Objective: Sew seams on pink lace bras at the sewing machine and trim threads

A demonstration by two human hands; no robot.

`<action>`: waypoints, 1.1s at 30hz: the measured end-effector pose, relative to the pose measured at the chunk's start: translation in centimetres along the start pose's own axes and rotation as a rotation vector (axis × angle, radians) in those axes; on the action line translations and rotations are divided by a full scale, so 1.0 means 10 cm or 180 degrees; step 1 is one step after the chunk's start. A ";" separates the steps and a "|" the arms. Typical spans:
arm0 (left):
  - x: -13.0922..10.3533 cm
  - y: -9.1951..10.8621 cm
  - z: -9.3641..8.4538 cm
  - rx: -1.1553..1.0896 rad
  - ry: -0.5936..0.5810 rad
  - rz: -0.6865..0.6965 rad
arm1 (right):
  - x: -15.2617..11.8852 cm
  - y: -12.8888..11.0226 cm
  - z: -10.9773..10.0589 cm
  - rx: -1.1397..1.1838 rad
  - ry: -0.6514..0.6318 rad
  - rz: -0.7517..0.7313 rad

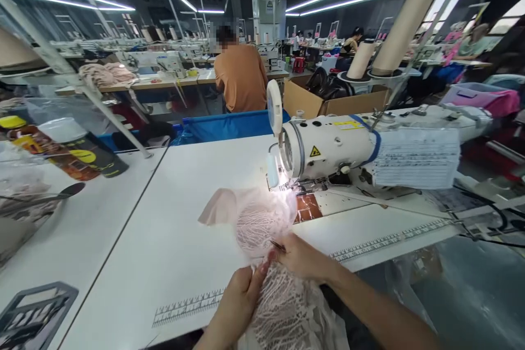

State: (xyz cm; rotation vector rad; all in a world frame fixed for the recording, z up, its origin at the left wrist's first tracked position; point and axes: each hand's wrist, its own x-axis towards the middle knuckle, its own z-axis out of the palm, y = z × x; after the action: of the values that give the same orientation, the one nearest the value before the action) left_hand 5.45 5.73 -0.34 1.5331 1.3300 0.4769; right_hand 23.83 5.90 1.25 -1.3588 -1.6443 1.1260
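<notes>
A pale pink lace fabric (260, 221) lies on the white sewing table, its far end beside the lit needle area of the sewing machine (332, 145). More of the lace hangs over the table's front edge. My left hand (241, 295) is closed on the fabric near that edge, thumb and fingers pinched together. Just to its right, my right hand (293, 254) is closed too, with a small dark pointed tool (278, 245) sticking out between its fingers. The fingertips of both hands nearly meet over the lace.
Ruler strips (188, 306) run along the table's front edge. A spray can (84, 147) and a bottle (49, 147) stand at left, above a grey tray (36, 311). A person in an orange top (241, 76) sits beyond a blue cloth bin (229, 126).
</notes>
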 end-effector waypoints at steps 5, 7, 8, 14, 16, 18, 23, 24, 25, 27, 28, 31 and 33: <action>-0.18 -0.16 0.21 -0.0534 0.0537 -0.0060 | 0.04 -0.02 0.25 -0.0404 0.0850 -0.0149; -0.21 -0.16 0.21 -0.0921 0.0488 -0.0301 | 0.03 -0.03 0.28 -0.0413 0.0913 -0.0189; -0.19 -0.14 0.18 -0.1213 0.0403 -0.0432 | 0.02 -0.04 0.26 -0.0393 0.0907 -0.0195; 0.12 0.14 -0.15 -0.2459 0.0354 -0.0769 | -0.12 -0.05 0.10 -0.0432 -0.0110 -0.0340; 0.16 0.18 -0.19 -0.2148 0.0463 -0.0704 | -0.17 -0.03 0.13 -0.0643 -0.0178 -0.0293; 0.14 0.19 -0.18 -0.1622 0.0641 -0.0514 | -0.21 0.00 0.19 -0.0895 0.0021 -0.0137; 0.08 0.27 -0.12 -0.1011 0.0826 -0.0437 | -0.23 0.00 0.25 -0.1115 0.0166 0.0104; 0.08 0.30 -0.13 -0.1022 0.0863 -0.0453 | -0.23 -0.03 0.23 -0.1072 0.0094 0.0083; 0.10 0.32 -0.14 -0.1016 0.0905 -0.0463 | -0.22 -0.05 0.21 -0.0999 -0.0026 0.0030; 0.12 0.33 -0.18 -0.0923 0.0946 -0.0460 | -0.22 -0.11 0.19 -0.0804 -0.0339 -0.0122; 0.13 0.32 -0.20 -0.0853 0.0973 -0.0452 | -0.21 -0.13 0.21 -0.0739 -0.0455 -0.0200; 0.14 0.24 -0.24 -0.0653 0.1148 -0.0504 | -0.16 -0.16 0.37 -0.0752 -0.0420 -0.0272; 0.14 0.16 -0.25 -0.0602 0.1299 -0.0512 | -0.10 -0.15 0.52 -0.0837 -0.0260 -0.0214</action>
State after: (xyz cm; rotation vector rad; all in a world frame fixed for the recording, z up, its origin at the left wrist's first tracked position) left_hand 4.72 8.24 1.67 1.1996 1.6520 0.8191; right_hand 18.78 3.90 0.77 -1.4224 -1.9368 0.9629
